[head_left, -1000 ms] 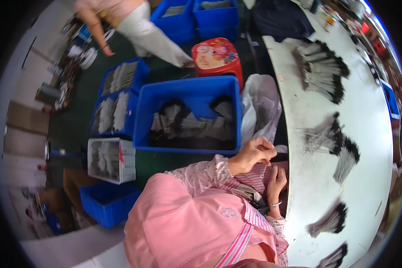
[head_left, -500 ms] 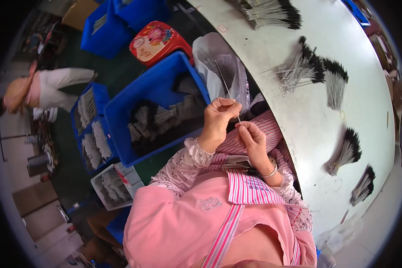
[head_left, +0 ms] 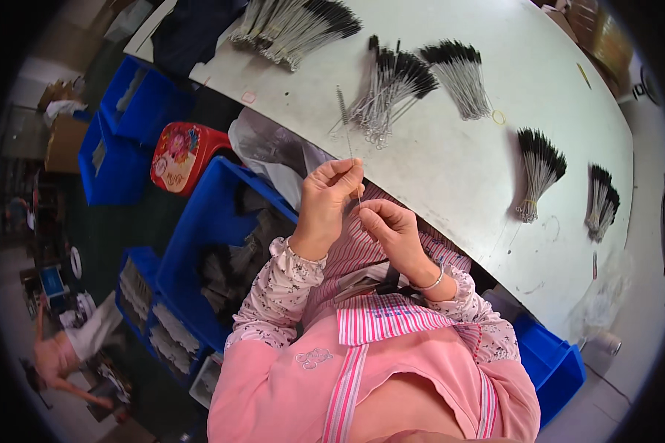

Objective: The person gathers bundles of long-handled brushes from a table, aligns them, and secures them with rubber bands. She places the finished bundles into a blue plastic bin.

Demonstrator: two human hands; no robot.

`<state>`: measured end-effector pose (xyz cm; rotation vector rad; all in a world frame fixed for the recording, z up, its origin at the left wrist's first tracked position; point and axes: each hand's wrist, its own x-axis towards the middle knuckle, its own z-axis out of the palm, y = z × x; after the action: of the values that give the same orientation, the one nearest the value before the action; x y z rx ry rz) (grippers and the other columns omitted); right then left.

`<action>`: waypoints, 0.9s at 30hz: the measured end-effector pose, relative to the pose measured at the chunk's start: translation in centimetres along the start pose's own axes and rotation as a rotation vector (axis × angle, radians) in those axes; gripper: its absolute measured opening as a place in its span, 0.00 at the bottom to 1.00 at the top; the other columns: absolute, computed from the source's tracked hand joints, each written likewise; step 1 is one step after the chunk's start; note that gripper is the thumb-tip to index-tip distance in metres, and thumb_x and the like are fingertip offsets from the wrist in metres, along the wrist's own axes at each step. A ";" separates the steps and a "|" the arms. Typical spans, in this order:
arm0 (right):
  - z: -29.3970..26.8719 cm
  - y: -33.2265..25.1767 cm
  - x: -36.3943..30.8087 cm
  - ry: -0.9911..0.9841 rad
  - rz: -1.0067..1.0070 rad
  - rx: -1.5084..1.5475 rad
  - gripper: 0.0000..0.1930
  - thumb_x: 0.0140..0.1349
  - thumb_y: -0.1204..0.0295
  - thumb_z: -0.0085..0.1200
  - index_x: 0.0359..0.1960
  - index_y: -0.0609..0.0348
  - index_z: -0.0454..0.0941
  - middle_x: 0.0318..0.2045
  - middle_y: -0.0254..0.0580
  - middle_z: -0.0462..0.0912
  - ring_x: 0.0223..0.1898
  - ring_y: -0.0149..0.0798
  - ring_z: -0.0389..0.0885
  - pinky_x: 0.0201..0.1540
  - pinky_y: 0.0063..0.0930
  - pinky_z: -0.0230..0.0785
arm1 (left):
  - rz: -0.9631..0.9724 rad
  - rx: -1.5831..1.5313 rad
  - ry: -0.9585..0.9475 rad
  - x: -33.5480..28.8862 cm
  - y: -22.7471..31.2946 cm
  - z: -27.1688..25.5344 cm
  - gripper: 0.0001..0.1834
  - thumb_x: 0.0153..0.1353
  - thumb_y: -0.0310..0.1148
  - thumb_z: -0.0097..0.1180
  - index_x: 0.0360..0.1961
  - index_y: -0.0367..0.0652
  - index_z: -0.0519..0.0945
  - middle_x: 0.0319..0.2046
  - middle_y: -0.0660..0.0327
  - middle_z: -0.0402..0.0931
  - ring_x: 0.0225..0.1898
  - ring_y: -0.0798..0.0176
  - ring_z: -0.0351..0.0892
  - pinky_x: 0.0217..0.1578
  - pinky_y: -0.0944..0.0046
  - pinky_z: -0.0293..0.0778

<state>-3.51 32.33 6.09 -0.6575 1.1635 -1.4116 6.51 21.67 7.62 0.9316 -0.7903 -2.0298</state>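
My left hand [head_left: 324, 203] pinches the thin wire stem of a small brush [head_left: 343, 107], whose narrow bristled end points up and away from me. Just below it, my right hand [head_left: 393, 230] pinches the stem's lower end between thumb and fingers. Past my hands on the white table lies a loose pile of similar black-bristled brushes [head_left: 386, 92]. Beside that pile is a bundle of brushes [head_left: 459, 80], and a banded bundle [head_left: 536, 173] lies farther right. The stem's lowest tip is hidden by my right fingers.
The white table [head_left: 451, 159] curves along my front and right. More brushes [head_left: 295, 29] lie at its far left, another bundle [head_left: 602, 203] at right. On my left are a blue bin [head_left: 188, 258] holding brushes, a red stool [head_left: 188, 156] and a plastic bag [head_left: 273, 151]. A person [head_left: 70, 354] is beyond.
The view has turned toward the table, so bins and stool appear farther left and lower. Both hands keep their pinch on the brush, which now stands more upright in view.
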 end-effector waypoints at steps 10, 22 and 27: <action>-2.4 -1.6 2.2 0.073 -0.467 -0.308 0.05 0.61 0.77 0.56 0.37 0.66 0.79 0.28 0.32 0.78 0.30 0.23 0.71 0.32 0.18 0.65 | 0.214 0.193 -0.067 0.3 1.3 5.8 0.09 0.58 0.23 0.61 0.41 0.38 0.80 0.35 0.63 0.80 0.29 0.71 0.76 0.32 0.72 0.73; 0.7 2.5 -0.4 -0.122 0.018 -0.100 0.06 0.60 0.75 0.58 0.36 0.65 0.80 0.25 0.25 0.77 0.24 0.18 0.69 0.25 0.13 0.61 | 0.032 0.017 0.199 -3.9 -1.5 -3.1 0.09 0.60 0.26 0.59 0.43 0.40 0.79 0.28 0.66 0.77 0.28 0.72 0.75 0.31 0.72 0.73; 1.2 3.1 -0.7 -0.240 0.308 0.138 0.06 0.59 0.75 0.59 0.35 0.65 0.80 0.23 0.31 0.78 0.20 0.19 0.68 0.20 0.12 0.58 | -0.107 -0.150 0.312 -5.7 -2.1 -5.8 0.06 0.61 0.28 0.59 0.40 0.44 0.79 0.25 0.65 0.78 0.24 0.71 0.77 0.29 0.70 0.75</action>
<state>-1.08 33.04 3.84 -0.5096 0.9239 -1.1076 13.04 26.24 4.78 1.1864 -0.4214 -1.9378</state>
